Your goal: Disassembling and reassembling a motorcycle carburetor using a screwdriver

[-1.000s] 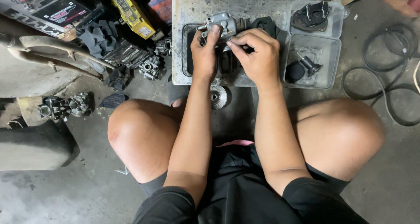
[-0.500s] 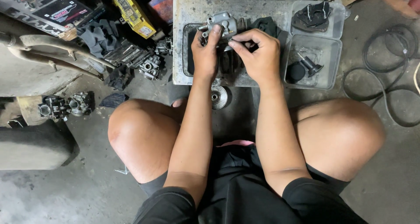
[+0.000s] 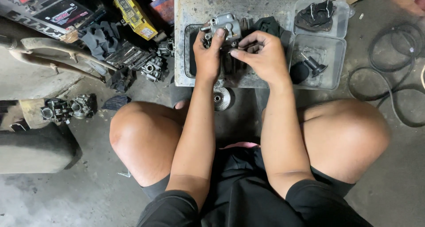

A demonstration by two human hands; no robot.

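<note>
Over the far middle of the floor, on a grimy metal tray, the left hand clasps a grey carburetor body, index finger laid up its face, seemingly to steady it above the tray so loose bits stay contained. Just right of it, the right hand curls inward with fingertips pinched narrowly; whether they hold anything I cannot tell. Both forearms stretch forward between the raised knees.

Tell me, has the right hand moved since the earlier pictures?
Yes. The right hand has shifted slightly left toward the grey metal part, judged against the clear plastic tray.
</note>
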